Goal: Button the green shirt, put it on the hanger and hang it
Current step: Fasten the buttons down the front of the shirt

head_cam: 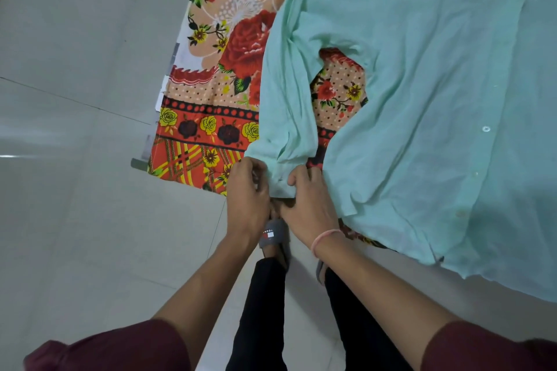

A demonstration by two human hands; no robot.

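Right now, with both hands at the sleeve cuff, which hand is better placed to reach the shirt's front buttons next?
The right hand, probably. It lies nearest the green shirt body, where a white button shows; the left hand sits on the cuff's outer side.

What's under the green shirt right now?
The green shirt lies spread on a floral blanket, which shows beside it and through the gap by the sleeve. Whatever else lies beneath the fabric is covered. No hanger is visible.
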